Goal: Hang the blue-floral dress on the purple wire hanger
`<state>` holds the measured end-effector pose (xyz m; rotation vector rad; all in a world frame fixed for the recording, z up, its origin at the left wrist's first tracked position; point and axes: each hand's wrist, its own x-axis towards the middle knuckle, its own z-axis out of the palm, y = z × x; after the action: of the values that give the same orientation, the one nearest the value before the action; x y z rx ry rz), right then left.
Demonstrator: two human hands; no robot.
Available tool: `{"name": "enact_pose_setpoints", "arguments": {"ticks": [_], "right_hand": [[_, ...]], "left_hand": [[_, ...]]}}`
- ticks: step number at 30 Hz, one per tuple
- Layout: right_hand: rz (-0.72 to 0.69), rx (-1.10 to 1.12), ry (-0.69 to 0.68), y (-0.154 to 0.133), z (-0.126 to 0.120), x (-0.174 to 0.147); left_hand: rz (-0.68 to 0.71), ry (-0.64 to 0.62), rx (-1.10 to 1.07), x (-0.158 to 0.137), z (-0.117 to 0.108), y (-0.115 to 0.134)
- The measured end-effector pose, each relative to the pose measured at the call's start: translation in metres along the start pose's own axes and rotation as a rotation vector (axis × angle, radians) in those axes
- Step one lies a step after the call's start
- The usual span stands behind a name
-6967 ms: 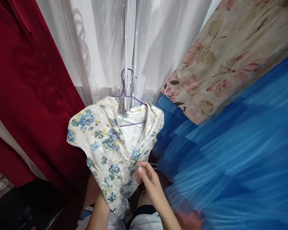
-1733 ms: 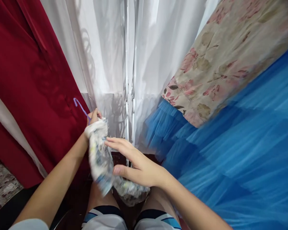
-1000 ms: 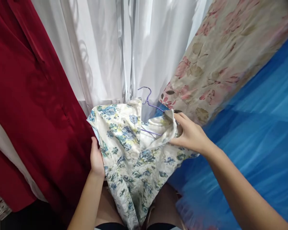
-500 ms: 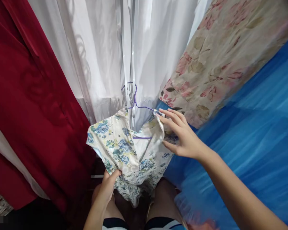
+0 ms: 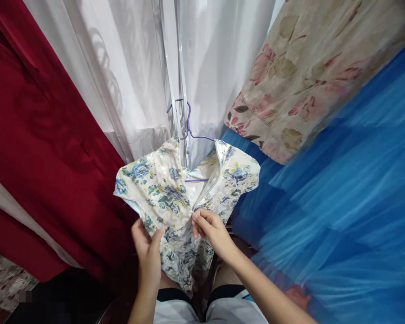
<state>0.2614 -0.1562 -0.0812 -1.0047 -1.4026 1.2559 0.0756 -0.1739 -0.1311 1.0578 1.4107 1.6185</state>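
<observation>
A white top with blue and yellow flowers (image 5: pixel 168 193) hangs on a purple wire hanger (image 5: pixel 189 128), its V-shaped neck opening facing me. My right hand (image 5: pixel 211 229) pinches the fabric at the bottom point of that neckline; whether a small fastener lies between the fingertips is hidden. At the garment's left side edge is my left hand (image 5: pixel 147 245), thumb and fingers apart, loosely around the edge without a visible grip. The lower part of the garment drapes down in folds toward my legs.
White curtains (image 5: pixel 131 67) with hanging white straps (image 5: pixel 171 54) are behind the hanger. Red cloth (image 5: pixel 47 112) hangs at left. Pink-flowered beige fabric (image 5: pixel 283 90) and a blue tulle garment (image 5: pixel 340 202) crowd the right side.
My right hand has moved from the garment's right shoulder down to the base of the neckline and closed there. My left hand has loosened at the side edge. The right sleeve now shows.
</observation>
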Motion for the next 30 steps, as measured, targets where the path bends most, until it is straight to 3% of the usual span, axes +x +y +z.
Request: {"name": "enact_pose_setpoints", "arguments": {"ticks": [2,3,7,8,12,15,18,21,23,27,30], "right_hand": [[0.072,0.072,-0.032,-0.005,-0.002,-0.003],[0.101,0.077,-0.054,-0.008,-0.003,-0.004],[0.155,0.072,-0.134,-0.023,-0.007,-0.009],[0.153,0.080,-0.135,-0.029,-0.009,-0.007],[0.066,0.130,-0.039,-0.068,-0.027,0.019],[-0.033,0.189,0.082,-0.105,-0.039,0.057],[-0.116,0.200,0.134,-0.131,-0.040,0.092],[-0.185,0.156,0.146,-0.138,-0.031,0.102],[-0.205,0.081,0.139,-0.135,-0.026,0.094],[-0.282,-0.099,0.124,-0.124,-0.024,0.071],[-0.336,-0.212,0.111,-0.117,-0.028,0.067]], "left_hand": [[0.291,0.204,0.092,-0.005,0.007,0.007],[0.378,0.185,0.157,-0.007,0.013,0.010],[0.314,-0.400,0.372,-0.010,0.044,0.017],[0.308,-0.486,0.410,-0.009,0.051,0.018],[0.430,-0.591,0.547,-0.006,0.067,0.026],[0.503,-0.665,0.805,-0.013,0.070,0.032],[0.556,-0.724,1.026,-0.019,0.070,0.036],[0.572,-0.803,1.015,-0.009,0.065,0.045],[0.562,-0.768,0.846,0.009,0.061,0.061],[0.670,-0.434,0.485,0.057,0.063,0.116],[0.895,-0.444,0.460,0.082,0.080,0.152]]}}
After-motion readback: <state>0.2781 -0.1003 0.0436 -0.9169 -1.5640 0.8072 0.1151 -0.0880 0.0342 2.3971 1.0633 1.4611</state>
